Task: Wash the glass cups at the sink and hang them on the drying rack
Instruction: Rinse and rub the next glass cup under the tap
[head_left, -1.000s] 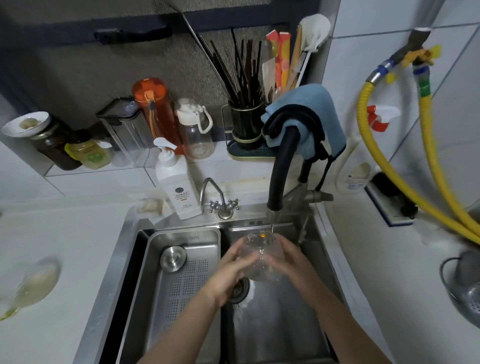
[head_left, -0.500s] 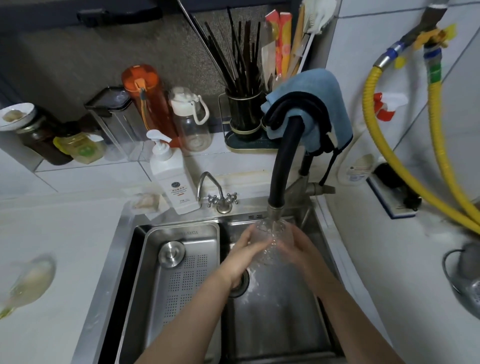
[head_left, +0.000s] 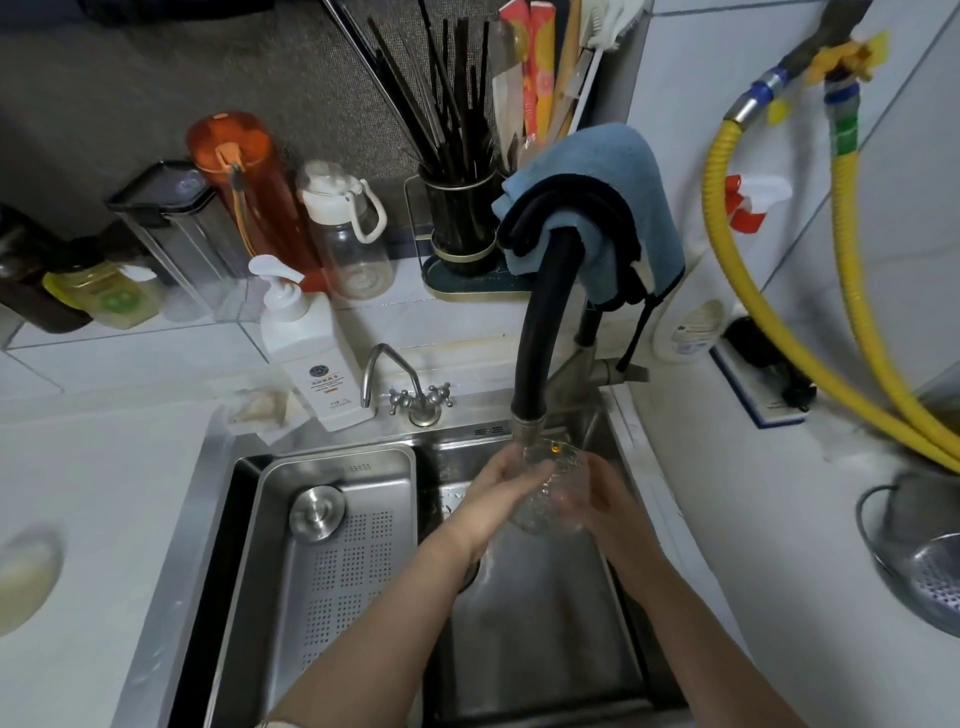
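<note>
Countertop (head_left: 93, 467), white and broad, surrounds the stainless-steel sink (head_left: 218, 499) on its left, back and right. Sink basin holds, in its left half, a perforated stainless-steel drain tray (head_left: 332, 566) with a round metal stopper (head_left: 317, 508) lying on it; the right half is bare wet steel, open from the hands toward the near rim. Black gooseneck faucet (head_left: 540, 332) rises at the sink's back right corner, a blue cloth (head_left: 618, 192) draped over its arch, its metal nozzle pointing down just above the cup. Yellow corrugated hoses (head_left: 748, 317) hang against the wall right of the sink. White pump soap bottle (head_left: 306, 348) stands on the sink's back ledge, left of a small chrome tap (head_left: 410, 395). Metal colander (head_left: 924, 561) sits on the counter right of the sink, cut off by the frame edge.

Clear textured glass cup (head_left: 545, 493) is held over the sink's right half, directly beneath the nozzle, its rim uppermost and its patterned wall glinting; an amber glint shows near the rim. Left hand (head_left: 493, 499) wraps its curled fingers round the cup's left side; right hand (head_left: 602, 499) cups the right side, fingers curled against the glass. Both forearms cross the sink's near rim.
</note>
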